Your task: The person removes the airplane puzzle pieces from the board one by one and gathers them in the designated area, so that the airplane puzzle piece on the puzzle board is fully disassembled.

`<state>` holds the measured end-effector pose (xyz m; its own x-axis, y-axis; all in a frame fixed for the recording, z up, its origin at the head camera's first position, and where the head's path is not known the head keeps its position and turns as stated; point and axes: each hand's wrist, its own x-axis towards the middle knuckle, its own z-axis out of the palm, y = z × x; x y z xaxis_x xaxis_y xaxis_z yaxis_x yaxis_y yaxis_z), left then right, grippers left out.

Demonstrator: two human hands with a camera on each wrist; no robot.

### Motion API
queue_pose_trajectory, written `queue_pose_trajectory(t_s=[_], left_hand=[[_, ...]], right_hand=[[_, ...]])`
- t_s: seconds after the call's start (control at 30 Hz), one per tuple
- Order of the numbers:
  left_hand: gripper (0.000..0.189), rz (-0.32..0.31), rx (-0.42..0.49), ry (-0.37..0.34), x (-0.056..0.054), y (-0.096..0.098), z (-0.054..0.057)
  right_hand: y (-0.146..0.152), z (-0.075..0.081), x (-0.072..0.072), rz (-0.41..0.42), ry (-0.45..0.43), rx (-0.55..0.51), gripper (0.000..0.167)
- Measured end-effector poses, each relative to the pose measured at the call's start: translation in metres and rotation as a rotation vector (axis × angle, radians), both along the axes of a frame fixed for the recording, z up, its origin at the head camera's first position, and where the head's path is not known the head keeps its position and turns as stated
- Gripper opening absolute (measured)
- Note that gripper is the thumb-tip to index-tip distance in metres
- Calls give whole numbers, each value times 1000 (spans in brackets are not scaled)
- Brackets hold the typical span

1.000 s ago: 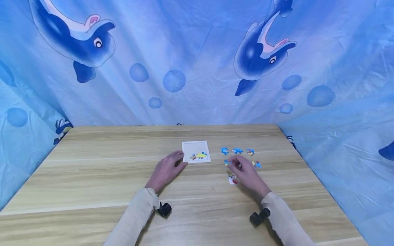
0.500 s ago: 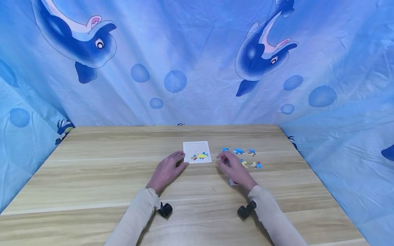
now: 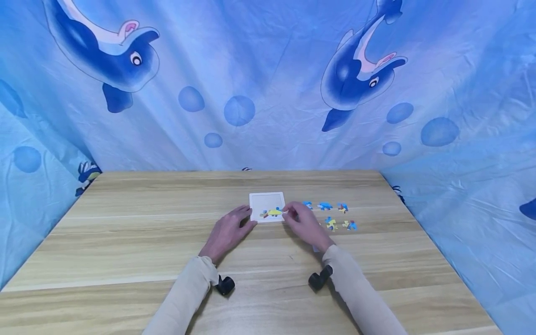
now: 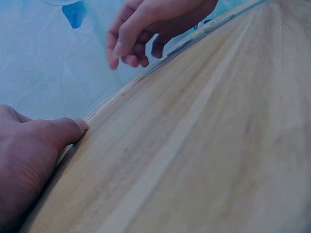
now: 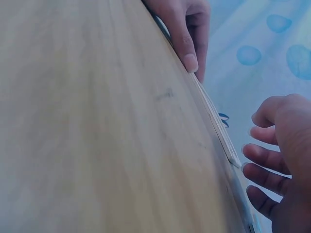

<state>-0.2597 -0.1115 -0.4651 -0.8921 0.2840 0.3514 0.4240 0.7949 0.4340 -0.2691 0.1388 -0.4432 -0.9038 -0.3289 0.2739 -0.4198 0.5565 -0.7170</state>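
Observation:
My left hand [image 3: 228, 232] rests at the left side of a small white square puzzle tray [image 3: 260, 194], its thumb and fingers touching the near-left edge. Inside the tray, joined yellow and blue puzzle pieces [image 3: 274, 212] lie along the near side. My right hand [image 3: 307, 226] is over the tray's right edge, thumb and index finger close together. I cannot tell whether a piece is between these fingertips. In the right wrist view the other fingers [image 5: 265, 158] are bent and spread apart. The left wrist view shows the right hand [image 4: 155, 24] raised above the wood surface.
Right of the tray lie several loose puzzle pieces, among them a blue piece [image 3: 324, 206], a yellow-and-blue piece [image 3: 331, 224] and a blue-and-red piece [image 3: 349, 225]. The right hand partly covers others. A blue dolphin-print curtain [image 3: 268, 93] stands behind the wooden table [image 3: 146, 232].
My right hand has moved left from the loose pieces to the tray's right edge, uncovering some pieces. The left hand has stayed at the tray.

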Motion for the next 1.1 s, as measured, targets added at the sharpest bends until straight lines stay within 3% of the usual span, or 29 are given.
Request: queue_pose_trajectory(t_s=[0.3,0.7,1.1], left_hand=[[44,-15,6,34,-1,1,-1],[41,-29,11,57,-1,0,-1],[44,-34,0,59,-3,-2,-2]], right_hand=[[-17,-2,-11,11,42,24,14],[-31,-1,-14,16,57,87,17],[-44,-5,-18,-31,90,257,20]])
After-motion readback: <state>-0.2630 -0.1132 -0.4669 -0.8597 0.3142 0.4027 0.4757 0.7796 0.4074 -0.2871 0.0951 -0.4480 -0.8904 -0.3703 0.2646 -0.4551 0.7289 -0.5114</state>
